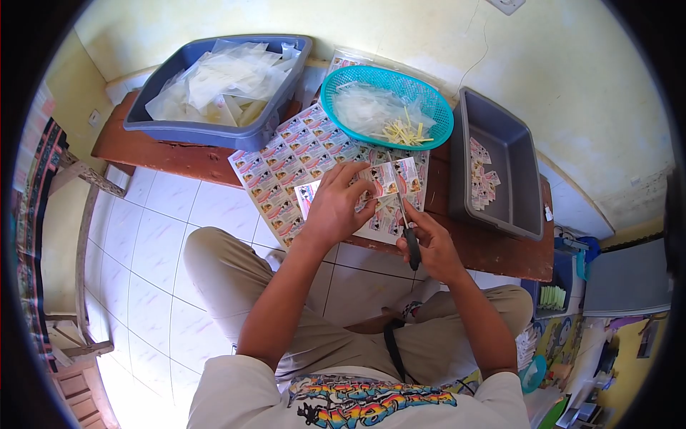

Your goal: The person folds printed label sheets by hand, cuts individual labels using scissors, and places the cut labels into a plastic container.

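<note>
My left hand (339, 203) grips a strip of printed labels (309, 193), fingers curled over its middle. The strip's right end (406, 176) sticks out past my fingers. In my right hand (433, 247) is a pair of scissors (409, 243) with dark handles, its blades pointing up at the strip near its right end. Whether the blades are apart or together is too small to tell. Below both hands lies a large printed sheet of the same labels (275, 163), spread on a brown wooden bench (193, 163).
A teal basket (448, 132) with clear plastic pieces and yellowish strips stands behind my hands. To the right, a grey bin (509, 168) holds several cut labels (484, 175). At left, a blue-grey tub (236, 136) holds plastic sheets (229, 75). A wall rises behind the bench.
</note>
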Motion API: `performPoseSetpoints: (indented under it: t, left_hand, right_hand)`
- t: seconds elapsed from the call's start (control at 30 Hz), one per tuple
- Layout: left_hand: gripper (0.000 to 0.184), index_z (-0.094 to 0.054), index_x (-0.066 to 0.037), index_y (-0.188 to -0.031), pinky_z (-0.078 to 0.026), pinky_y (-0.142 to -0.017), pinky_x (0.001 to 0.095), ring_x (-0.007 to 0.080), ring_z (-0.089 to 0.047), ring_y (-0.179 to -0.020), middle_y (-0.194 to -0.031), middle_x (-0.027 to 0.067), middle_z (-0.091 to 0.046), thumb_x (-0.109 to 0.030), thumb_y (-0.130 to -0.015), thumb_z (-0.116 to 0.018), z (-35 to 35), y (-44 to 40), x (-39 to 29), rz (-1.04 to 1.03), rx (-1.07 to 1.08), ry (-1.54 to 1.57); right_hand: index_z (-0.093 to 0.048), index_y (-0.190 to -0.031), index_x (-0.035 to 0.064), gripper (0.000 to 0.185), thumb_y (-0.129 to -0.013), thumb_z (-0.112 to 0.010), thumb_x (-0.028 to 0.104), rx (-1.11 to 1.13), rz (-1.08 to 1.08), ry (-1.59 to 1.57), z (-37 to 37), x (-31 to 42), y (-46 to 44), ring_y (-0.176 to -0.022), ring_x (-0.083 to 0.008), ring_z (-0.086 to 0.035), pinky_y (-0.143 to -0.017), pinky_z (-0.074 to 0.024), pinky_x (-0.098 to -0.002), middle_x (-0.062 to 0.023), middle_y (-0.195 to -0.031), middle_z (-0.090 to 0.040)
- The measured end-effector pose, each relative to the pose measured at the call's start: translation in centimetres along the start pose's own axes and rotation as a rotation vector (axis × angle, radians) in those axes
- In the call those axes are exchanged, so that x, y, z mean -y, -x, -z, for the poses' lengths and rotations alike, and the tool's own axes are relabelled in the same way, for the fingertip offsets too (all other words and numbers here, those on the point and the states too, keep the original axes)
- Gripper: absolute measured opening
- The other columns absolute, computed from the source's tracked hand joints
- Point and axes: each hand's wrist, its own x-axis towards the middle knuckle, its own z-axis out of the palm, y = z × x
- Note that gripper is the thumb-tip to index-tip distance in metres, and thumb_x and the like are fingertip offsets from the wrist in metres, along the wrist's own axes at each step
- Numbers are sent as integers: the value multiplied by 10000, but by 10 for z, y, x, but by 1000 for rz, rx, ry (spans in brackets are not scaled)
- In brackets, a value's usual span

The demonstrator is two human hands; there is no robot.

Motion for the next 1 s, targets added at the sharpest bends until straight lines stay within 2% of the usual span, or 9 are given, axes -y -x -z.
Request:
performPoseSetpoints:
  t: [1.0]
  left_hand:
    - [217,-729,-100,-975,-490,-1078,488,378,-612,-1279,-1356,137,-667,-85,-777,-816,-7,4,6,33,40,-12]
  right_hand:
    - [-367,-1660,76,817,-960,-786,58,19,-116,-80,-1,-1,-2,-810,-57,-596,-615,-546,-258,-64,-1318,-601]
